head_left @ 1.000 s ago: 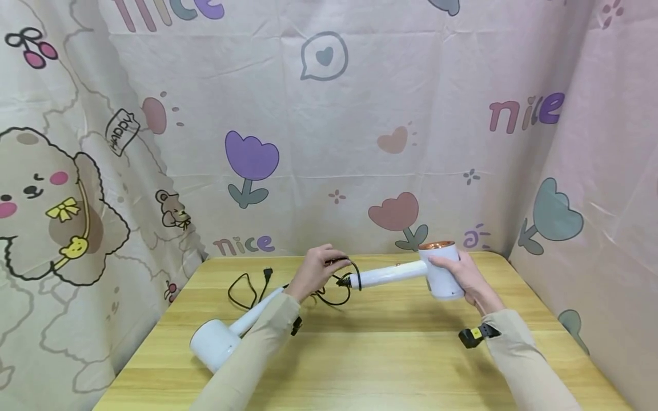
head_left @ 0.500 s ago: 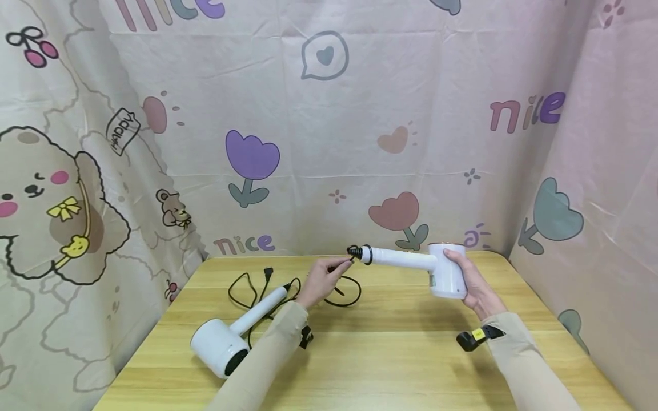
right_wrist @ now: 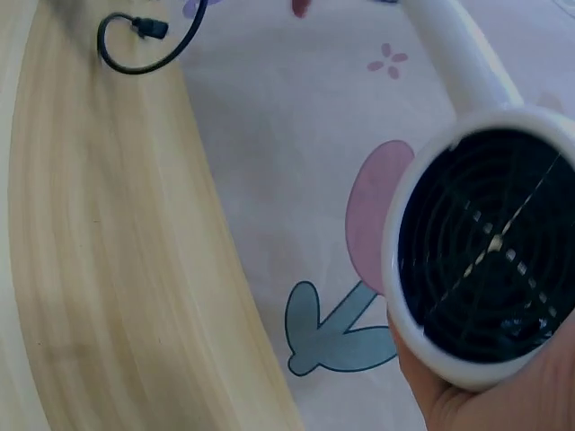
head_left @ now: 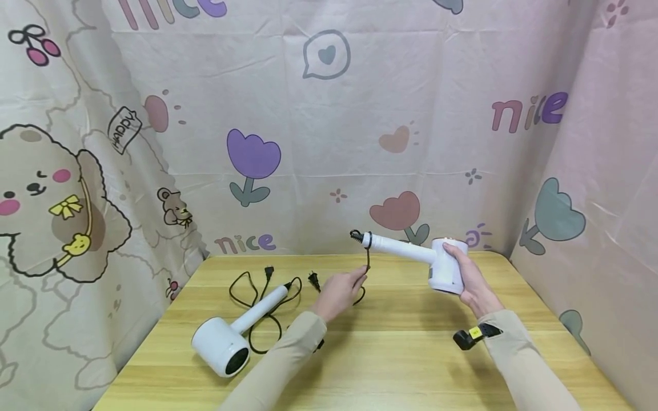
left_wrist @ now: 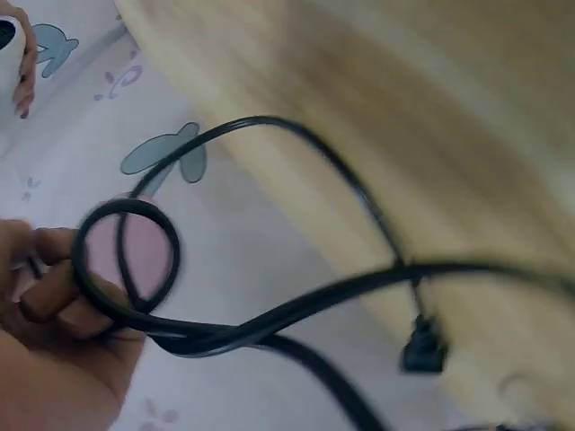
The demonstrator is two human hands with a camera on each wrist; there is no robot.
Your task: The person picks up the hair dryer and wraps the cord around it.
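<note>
My right hand (head_left: 473, 282) grips the body of a white hair dryer (head_left: 403, 248), held above the table with its handle pointing left. Its dark round grille (right_wrist: 490, 242) faces the right wrist camera. A black cord (head_left: 368, 257) loops round the handle's end and hangs down to my left hand (head_left: 341, 291), which pinches it between thumb and fingers. In the left wrist view the cord (left_wrist: 296, 314) curls in a loop beside the fingers. Its plug (head_left: 313, 279) shows just behind the left hand. A second white hair dryer (head_left: 221, 345) lies on the table at the left.
The second dryer's cord (head_left: 267, 351) spreads in loops over the wooden table (head_left: 390, 365), with its plug (head_left: 269, 273) near the back edge. A printed curtain (head_left: 308, 125) hangs behind and on both sides.
The held dryer's handle end has risen and its body shifted slightly right. The cord now wraps round the handle's end, and my left hand has come down and right with it.
</note>
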